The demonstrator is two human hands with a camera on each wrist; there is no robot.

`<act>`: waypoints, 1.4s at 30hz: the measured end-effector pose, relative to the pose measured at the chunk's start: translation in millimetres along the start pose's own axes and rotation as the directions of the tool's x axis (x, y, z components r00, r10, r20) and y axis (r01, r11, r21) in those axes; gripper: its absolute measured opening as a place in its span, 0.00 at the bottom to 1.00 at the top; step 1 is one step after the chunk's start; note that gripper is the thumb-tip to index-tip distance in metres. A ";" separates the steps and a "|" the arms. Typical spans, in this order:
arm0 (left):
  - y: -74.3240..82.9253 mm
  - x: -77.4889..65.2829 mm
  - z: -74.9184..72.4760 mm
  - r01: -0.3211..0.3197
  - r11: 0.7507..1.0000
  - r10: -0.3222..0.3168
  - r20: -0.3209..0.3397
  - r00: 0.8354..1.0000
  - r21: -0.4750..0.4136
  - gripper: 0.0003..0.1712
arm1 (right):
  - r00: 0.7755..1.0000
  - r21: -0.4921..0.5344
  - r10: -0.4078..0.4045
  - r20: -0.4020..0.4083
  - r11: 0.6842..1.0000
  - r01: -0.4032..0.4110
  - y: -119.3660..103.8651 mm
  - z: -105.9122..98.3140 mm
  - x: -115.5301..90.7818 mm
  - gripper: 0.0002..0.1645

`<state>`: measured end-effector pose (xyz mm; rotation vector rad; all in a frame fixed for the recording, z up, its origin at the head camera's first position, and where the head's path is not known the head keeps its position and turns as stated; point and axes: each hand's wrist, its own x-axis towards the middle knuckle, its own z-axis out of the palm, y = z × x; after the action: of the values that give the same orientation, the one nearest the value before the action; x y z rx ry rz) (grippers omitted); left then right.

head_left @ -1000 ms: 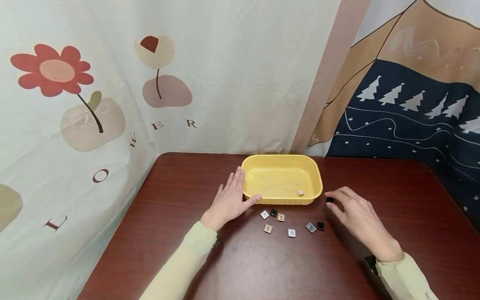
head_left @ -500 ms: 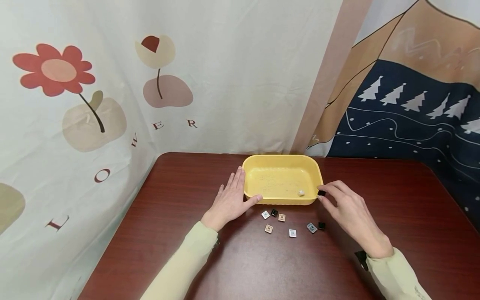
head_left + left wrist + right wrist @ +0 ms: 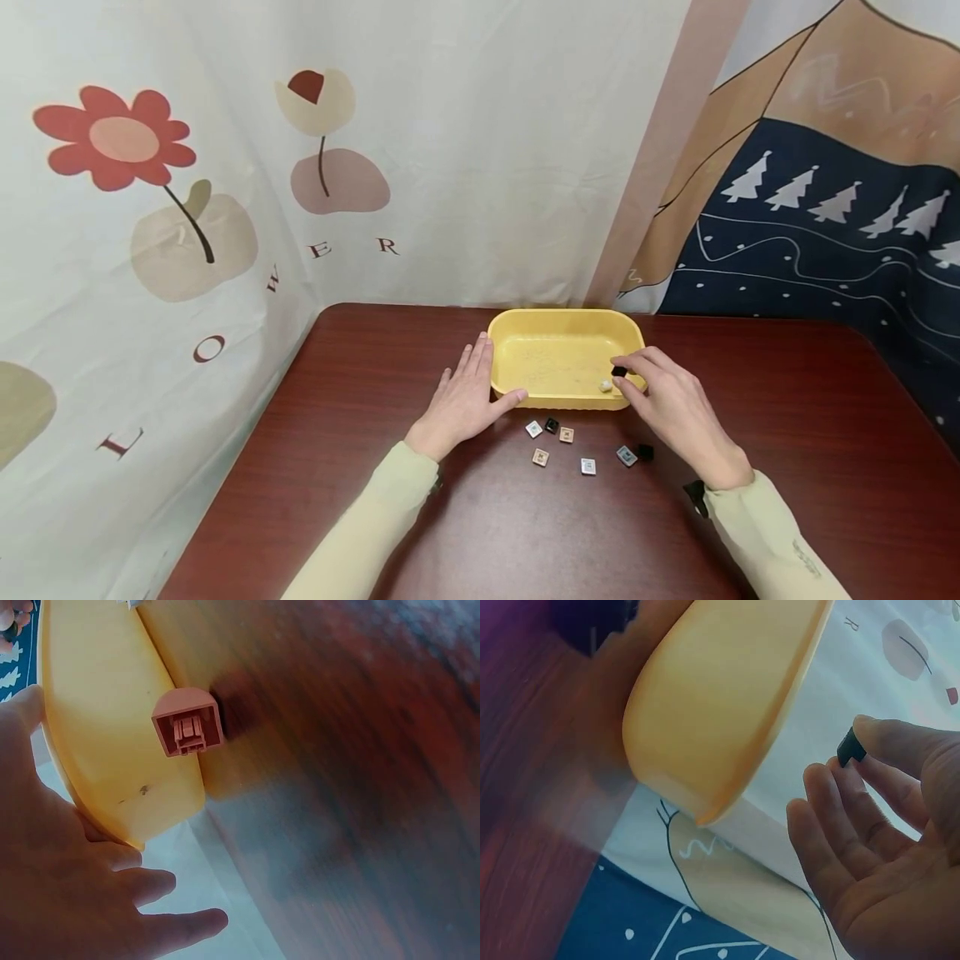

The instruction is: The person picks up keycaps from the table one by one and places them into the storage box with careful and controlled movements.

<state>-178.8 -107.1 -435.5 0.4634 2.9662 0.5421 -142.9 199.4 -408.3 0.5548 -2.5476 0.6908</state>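
My right hand (image 3: 678, 408) pinches a small black keycap (image 3: 618, 372) between thumb and fingertips, over the right end of a yellow plastic basin (image 3: 555, 402). In the right wrist view that keycap (image 3: 851, 748) sits at the tips of thumb and fingers, above the rim. A small whitish keycap (image 3: 605, 386) lies on the basin floor just below. My left hand (image 3: 461, 400) rests against the basin's left side, fingers straight, its thumb along the front rim. By the basin's outer wall, the left wrist view has a reddish keycap (image 3: 187, 724), hollow underside showing.
Several keycaps lie on the dark wooden table (image 3: 375, 358) in front of the basin. Among them are a white one (image 3: 588, 467), a tan one (image 3: 540, 457), a grey one (image 3: 626, 456) and a black one (image 3: 645, 452). A printed curtain (image 3: 465, 167) hangs behind the table.
My right hand has moved left with the black keycap, from beside the basin to over its inside. My left hand stays on the basin's left side.
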 end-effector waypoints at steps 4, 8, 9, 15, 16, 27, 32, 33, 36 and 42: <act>0.3 1.0 0.8 -0.006 1.000 0.006 -0.005 1.000 0.000 0.64 | 1.000 0.010 0.007 0.019 1.000 -0.007 -0.7 5.6 5.7 0.16; -0.2 1.0 0.9 -0.008 1.000 0.008 -0.006 1.000 0.006 0.64 | 0.999 0.029 0.014 0.046 0.999 -0.016 -2.4 12.5 11.9 0.15; -0.4 1.0 0.9 -0.008 1.000 0.008 -0.007 1.000 0.007 0.64 | 0.998 0.033 0.018 0.056 0.999 -0.020 -2.8 14.3 13.6 0.15; -0.7 -0.1 0.1 -0.008 1.000 0.008 -0.008 1.000 0.003 0.63 | 0.994 0.031 0.038 0.100 0.999 -0.041 -2.6 24.3 21.3 0.14; -0.6 -0.3 0.0 -0.007 1.000 0.007 -0.006 1.000 0.003 0.63 | 0.994 0.030 0.038 0.102 0.999 -0.041 -2.4 25.6 22.1 0.14; -0.4 -0.3 -0.1 0.001 1.000 -0.001 -0.001 1.000 0.007 0.64 | 0.980 0.000 0.071 0.187 0.997 -0.072 1.2 34.1 30.4 0.14; -0.2 -1.1 0.3 -0.005 1.000 0.005 -0.007 1.000 -0.001 0.64 | 0.971 -0.012 0.103 0.218 0.995 -0.103 4.7 38.8 30.7 0.14; -0.2 -1.1 0.2 -0.007 1.000 0.007 -0.007 1.000 0.000 0.64 | 0.970 -0.015 0.106 0.220 0.994 -0.106 5.1 39.5 30.4 0.14; -0.4 -0.9 0.1 -0.011 1.000 0.011 -0.009 1.000 0.004 0.63 | 0.969 -0.026 0.110 0.221 0.994 -0.107 6.9 42.0 30.0 0.14; -1.3 0.1 1.1 -0.005 1.000 0.005 -0.015 1.000 -0.010 0.63 | 0.964 -0.038 0.122 0.235 0.992 -0.117 9.7 45.3 33.1 0.13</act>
<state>-179.1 -107.8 -436.9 0.4685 2.9758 0.5624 -188.6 173.7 -430.4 0.5050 -2.8278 0.6694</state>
